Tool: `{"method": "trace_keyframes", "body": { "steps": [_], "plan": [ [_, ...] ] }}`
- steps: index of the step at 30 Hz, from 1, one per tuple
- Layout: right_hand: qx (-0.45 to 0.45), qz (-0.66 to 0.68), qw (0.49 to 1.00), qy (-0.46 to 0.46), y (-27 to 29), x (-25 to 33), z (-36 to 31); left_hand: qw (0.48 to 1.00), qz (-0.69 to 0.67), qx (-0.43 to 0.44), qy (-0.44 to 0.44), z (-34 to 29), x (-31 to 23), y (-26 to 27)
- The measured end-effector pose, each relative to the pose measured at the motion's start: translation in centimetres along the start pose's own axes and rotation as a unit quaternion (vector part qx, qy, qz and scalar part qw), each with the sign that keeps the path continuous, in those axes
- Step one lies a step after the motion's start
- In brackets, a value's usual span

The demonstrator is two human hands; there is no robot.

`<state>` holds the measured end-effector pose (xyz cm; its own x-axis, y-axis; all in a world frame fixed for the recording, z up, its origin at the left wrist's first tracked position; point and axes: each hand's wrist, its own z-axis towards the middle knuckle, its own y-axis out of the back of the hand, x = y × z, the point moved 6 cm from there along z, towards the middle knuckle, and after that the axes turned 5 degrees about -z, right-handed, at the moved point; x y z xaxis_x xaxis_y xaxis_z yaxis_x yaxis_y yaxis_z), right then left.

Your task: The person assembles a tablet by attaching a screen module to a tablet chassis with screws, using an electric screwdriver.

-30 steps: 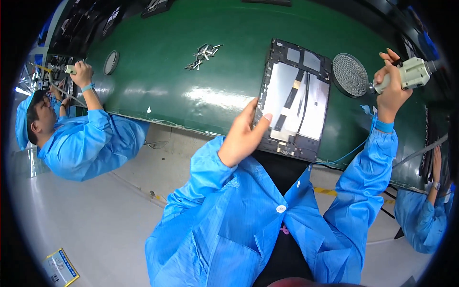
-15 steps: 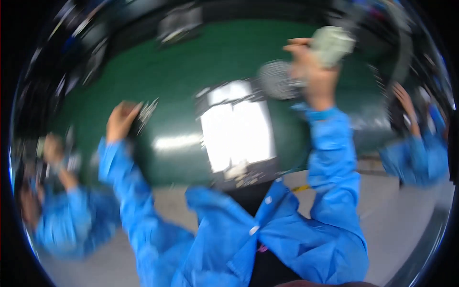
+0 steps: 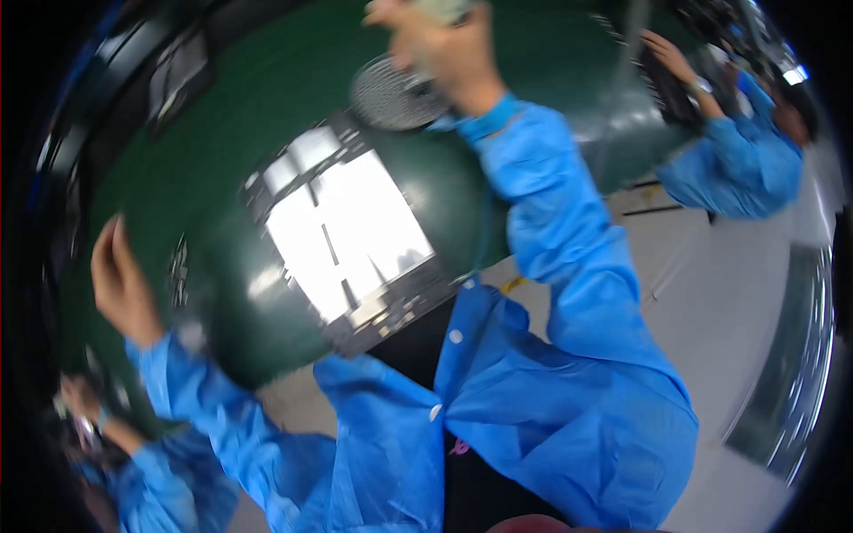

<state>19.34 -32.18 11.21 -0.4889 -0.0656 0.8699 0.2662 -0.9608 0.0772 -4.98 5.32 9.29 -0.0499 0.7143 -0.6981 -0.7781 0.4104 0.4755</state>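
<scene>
From my seat, the panel (image 3: pixel 351 235) lies on the green table (image 3: pixel 267 351), tilted toward 11 o'clock, its bright face up and glaring. Its lower edge comes close to my blue coat (image 3: pixel 382 444); I cannot tell if they touch. At 1 o'clock from it is the tool (image 3: pixel 440 9), cut off by the upper edge of my view. The dish (image 3: pixel 391 98), grey and round, sits between 12 and 1 o'clock, just beyond the panel's far edge; the right hand (image 3: pixel 449 53) and the tool's nose cover part of it. A thin cord (image 3: pixel 486 222) runs down at 3 o'clock, beside the panel. Toward 9 o'clock is a small heap of metal pieces (image 3: pixel 179 271), blurred. Farther out, a dark frame (image 3: pixel 178 75) lies between 10 and 11 o'clock. One co-worker (image 3: pixel 173 475) is at 7 o'clock, another person (image 3: pixel 733 169) between 2 and 3, both well apart from the panel.

My right arm reaches up toward 11 o'clock, fingers wrapped round the tool above the dish. My left arm stretches out to 9 o'clock, the left hand (image 3: pixel 124 289) just beyond the pieces, fingers pointing to 12, thumb and fingers narrow; I cannot tell whether anything is pinched there.
</scene>
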Motion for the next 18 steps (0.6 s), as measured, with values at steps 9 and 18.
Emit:
{"method": "trace_keyframes", "body": {
  "steps": [9, 18],
  "plan": [
    [0.058, 0.098, 0.993, -0.037, -2.0, -1.3, -0.2, 0.953, -0.251, 0.167, 0.039, -4.1, -1.4, -12.7],
    [0.091, 0.12, 0.988, -0.036, -2.8, -1.6, -0.4, 0.951, -0.258, 0.131, 0.11, -4.0, -0.3, -13.3]
  ]
}}
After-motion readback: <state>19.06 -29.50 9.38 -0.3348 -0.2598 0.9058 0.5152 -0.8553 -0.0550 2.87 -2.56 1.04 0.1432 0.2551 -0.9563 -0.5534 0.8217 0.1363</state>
